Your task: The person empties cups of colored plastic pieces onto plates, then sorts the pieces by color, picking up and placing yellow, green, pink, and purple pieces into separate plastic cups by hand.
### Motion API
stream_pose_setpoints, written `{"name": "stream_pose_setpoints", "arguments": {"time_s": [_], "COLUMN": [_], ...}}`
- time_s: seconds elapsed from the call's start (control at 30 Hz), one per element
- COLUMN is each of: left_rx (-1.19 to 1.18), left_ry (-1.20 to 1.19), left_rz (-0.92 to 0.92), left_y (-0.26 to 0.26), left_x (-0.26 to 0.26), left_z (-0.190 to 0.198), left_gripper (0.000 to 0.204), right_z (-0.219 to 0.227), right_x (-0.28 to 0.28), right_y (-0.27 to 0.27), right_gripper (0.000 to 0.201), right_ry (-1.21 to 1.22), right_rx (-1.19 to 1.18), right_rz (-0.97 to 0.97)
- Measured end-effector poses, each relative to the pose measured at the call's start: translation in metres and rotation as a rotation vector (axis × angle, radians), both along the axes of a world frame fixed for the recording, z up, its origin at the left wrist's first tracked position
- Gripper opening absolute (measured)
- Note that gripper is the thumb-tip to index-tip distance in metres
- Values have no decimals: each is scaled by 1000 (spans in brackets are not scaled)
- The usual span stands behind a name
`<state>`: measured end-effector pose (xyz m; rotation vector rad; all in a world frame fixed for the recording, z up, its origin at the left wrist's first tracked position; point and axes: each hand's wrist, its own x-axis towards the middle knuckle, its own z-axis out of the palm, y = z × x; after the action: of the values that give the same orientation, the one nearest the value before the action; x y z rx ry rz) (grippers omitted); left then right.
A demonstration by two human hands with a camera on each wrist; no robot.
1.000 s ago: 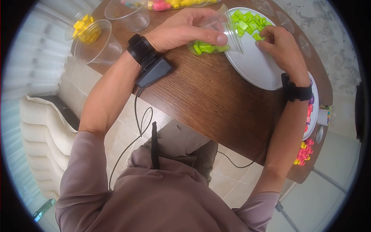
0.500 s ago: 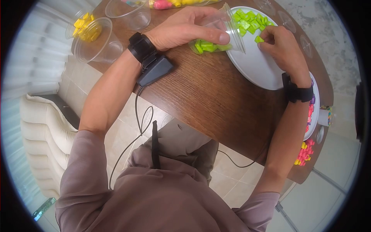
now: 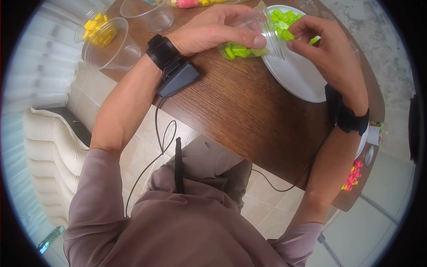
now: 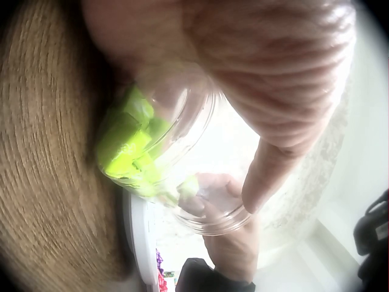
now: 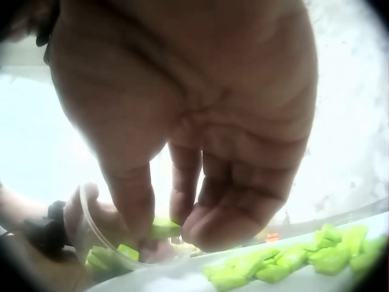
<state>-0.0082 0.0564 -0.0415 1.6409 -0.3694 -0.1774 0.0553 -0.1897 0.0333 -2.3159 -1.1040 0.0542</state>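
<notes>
My left hand [image 3: 218, 35] grips a clear plastic cup [image 3: 272, 38], tipped on its side with its mouth facing right. Green wrapped candies [image 3: 240, 51] lie in the cup. Close to the cup's rim, my right hand [image 3: 329, 51] pinches one green candy [image 5: 164, 227] between thumb and fingertips, as the right wrist view shows. Beneath that hand is a white plate [image 3: 302, 82], which the cup's mouth overlaps in the head view. More green candies [image 3: 281, 20] are spread over the plate's far part, some hidden behind my right fingers.
At the left stand a cup of yellow candies [image 3: 95, 29], a clear cup [image 3: 111, 46] and another clear cup [image 3: 153, 18]. A bag of pink and yellow pieces [image 3: 187, 3] lies at the far edge. Past my right forearm are pink pieces [image 3: 352, 175] and a small container [image 3: 376, 133].
My right hand has lifted a green candy from the plate and moved left toward the cup's mouth. The left hand holds the cup almost still.
</notes>
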Motion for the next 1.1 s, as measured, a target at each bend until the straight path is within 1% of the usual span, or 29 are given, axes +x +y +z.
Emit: {"name": "stream_pose_setpoints", "arguments": {"time_s": [0.17,0.23,0.27,0.33,0.37,0.43,0.6,0.63,0.7,0.77,0.87,0.97,1.1], "left_rx": [-22,-13,-5,-16,-26,-17,-1,-21,-40,-320,-294,-305,-293], "left_ry": [14,-4,-21,-14,-8,-17,-33,-3,26,169,193,144,180], "left_rz": [-8,-4,-2,-4,-6,0,-13,-9,-5,-186,-149,-203,-211], "left_y": [1,1,0,0,0,0,3,2,1,-2,-5,0,3], "left_x": [0,1,1,1,1,2,4,4,6,12,5,12,14], "left_z": [-1,-2,-2,-2,-2,-3,-5,-4,-3,1,9,-1,-5], "left_gripper": [72,71,71,71,71,71,71,71,72,59,56,57,58], "right_z": [-4,-4,-5,-8,-10,-17,-28,-28,-30,-31,-31,-33,-32], "right_x": [2,6,10,19,23,29,31,30,29,29,29,30,28], "right_y": [0,-5,-8,-15,-20,-27,-27,-26,-25,-24,-25,-26,-24], "right_gripper": [19,21,21,24,24,28,30,31,31,31,31,30,29], "right_ry": [-17,23,23,-9,-7,-67,-85,-77,-86,-95,-92,-120,-114], "right_rx": [26,46,46,-46,-47,-124,-187,-223,-220,-219,-234,-219,-215], "right_rz": [92,4,5,-111,-111,-202,-178,-174,-171,-167,-167,-147,-150]}}
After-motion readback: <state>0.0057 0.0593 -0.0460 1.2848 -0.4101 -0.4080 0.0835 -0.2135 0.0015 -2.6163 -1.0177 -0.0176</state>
